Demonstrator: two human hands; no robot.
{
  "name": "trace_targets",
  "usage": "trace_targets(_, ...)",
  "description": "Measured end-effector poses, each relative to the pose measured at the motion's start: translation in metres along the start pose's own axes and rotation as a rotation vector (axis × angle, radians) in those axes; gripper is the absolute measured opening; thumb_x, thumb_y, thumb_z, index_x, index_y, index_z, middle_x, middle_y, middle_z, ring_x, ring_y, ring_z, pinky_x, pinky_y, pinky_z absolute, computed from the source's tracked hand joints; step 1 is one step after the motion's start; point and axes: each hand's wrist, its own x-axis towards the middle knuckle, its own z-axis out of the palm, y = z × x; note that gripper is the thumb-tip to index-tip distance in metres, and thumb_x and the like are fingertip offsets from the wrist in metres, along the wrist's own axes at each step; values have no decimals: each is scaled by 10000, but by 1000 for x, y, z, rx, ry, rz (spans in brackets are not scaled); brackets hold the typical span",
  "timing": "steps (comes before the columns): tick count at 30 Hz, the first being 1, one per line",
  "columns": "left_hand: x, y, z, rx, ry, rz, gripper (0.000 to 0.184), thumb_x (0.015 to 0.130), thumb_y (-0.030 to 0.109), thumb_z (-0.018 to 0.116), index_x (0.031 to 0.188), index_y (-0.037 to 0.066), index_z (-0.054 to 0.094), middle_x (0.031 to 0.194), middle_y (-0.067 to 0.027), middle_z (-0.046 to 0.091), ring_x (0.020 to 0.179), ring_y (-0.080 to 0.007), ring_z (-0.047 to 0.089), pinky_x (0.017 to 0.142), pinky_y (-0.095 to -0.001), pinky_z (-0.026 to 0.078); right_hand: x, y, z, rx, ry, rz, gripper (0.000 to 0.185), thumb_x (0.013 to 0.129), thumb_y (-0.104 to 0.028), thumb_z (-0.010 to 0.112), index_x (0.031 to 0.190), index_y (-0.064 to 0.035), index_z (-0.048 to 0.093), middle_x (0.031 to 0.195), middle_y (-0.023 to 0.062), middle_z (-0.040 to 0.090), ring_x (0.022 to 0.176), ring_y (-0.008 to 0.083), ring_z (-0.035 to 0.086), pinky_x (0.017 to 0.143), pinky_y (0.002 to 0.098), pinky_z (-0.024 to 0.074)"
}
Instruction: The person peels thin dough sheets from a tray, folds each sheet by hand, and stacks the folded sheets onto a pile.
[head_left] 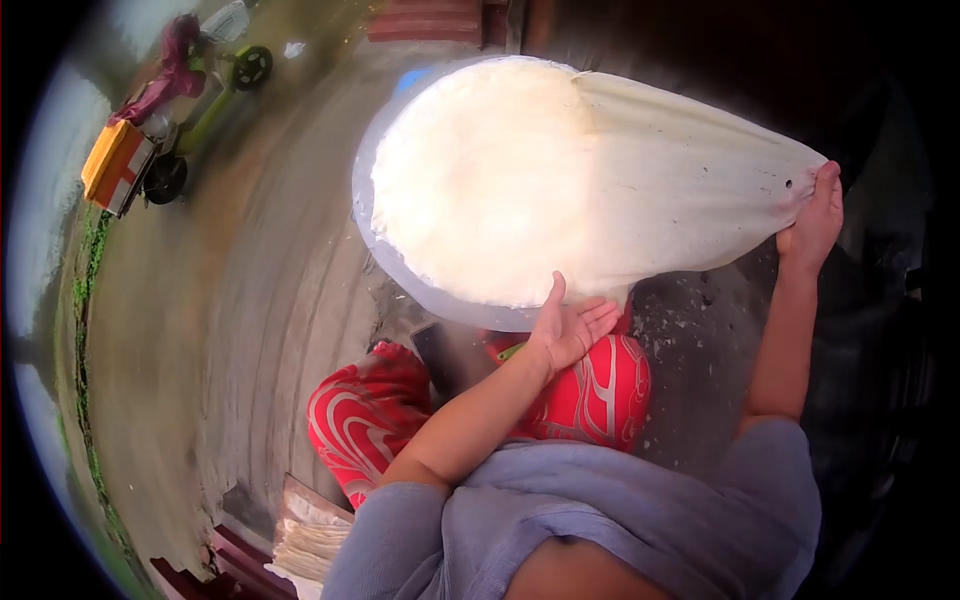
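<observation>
A large pale, cloth-like sheet stretches across the upper middle, drawn to a gathered point on the right. My right hand is closed around that gathered end, beside a small dark hole in the sheet. The sheet's other end meets a thick, bright white round layer on a wide round tray with a pale translucent rim. I cannot tell what the white layer is. My left hand is open, palm up with the thumb raised, at the tray's near edge below the sheet. Whether it touches the rim is unclear.
My knees in red patterned trousers are just below the tray. A dark flat phone-like object lies between them. A stack of folded pale sheets sits at lower left. A green scooter with an orange box stands at upper left.
</observation>
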Motion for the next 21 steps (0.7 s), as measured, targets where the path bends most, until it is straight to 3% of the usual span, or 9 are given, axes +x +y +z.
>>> trace_targets(1,7,-4,10,-97,-68,8,929,795,672,524,1281,-98,339,1259,-268,465,1127,-359,517,986,-435,425,-3,-17,-4,9,20,-12,282,966,-302,500,928,-32,573,885,41,624,805,128,594,745,277,498)
trace_targets(2,12,-4,16,-71,-92,25,720,855,530,568,1227,-69,422,1213,-233,524,1103,-335,542,960,-423,444,-3,-29,-13,7,12,-38,283,962,-304,506,943,-29,568,903,46,626,817,143,598,745,288,499)
trace_targets(3,21,-5,22,-70,-101,16,720,855,530,568,1227,-69,422,1213,-233,524,1103,-335,542,960,-423,444,-2,-43,-19,1,12,-49,283,962,-304,506,943,-29,568,903,46,626,817,143,598,745,288,499)
trace_targets(6,33,-5,40,133,-78,211,269,864,164,590,1100,57,520,1159,-105,585,1079,-245,548,860,-347,477,-2,-84,-32,85,13,-161,293,958,-309,505,1001,-24,559,958,66,622,866,173,601,783,314,509)
trace_targets(9,-8,-15,89,31,-185,226,303,814,96,606,1099,12,549,1081,-138,628,1021,-283,591,922,-436,449,16,-118,-64,85,2,-250,325,982,-304,446,1073,-10,552,1039,101,614,934,208,604,829,360,513)
trace_targets(13,-55,-2,108,-56,-489,114,394,768,83,608,1147,-3,542,1122,-159,613,1068,-306,571,969,-465,417,29,-139,-81,222,-279,8,332,988,-296,422,1119,-16,544,1089,118,613,991,228,599,868,376,507)
trace_targets(15,-77,18,121,137,-655,247,477,736,88,614,1194,-16,528,1184,-177,585,1130,-321,537,1017,-470,378,43,-133,-80,257,-390,104,329,985,-295,425,1133,-25,541,1114,119,611,1021,235,592,884,382,505)
trace_targets(19,-103,60,144,293,-572,540,522,752,136,652,1234,-5,506,1263,-169,540,1219,-336,464,1066,-480,314,85,-98,-40,57,-121,-66,256,966,-189,478,1154,-28,541,1100,106,627,1031,231,603,908,379,481)
trace_targets(21,-102,90,151,342,-496,577,563,791,162,640,1303,32,443,1343,-155,475,1265,-353,410,1058,-586,253,97,-61,-6,178,-176,121,213,954,-158,504,1130,-45,541,1103,101,627,1044,226,596,914,372,471)
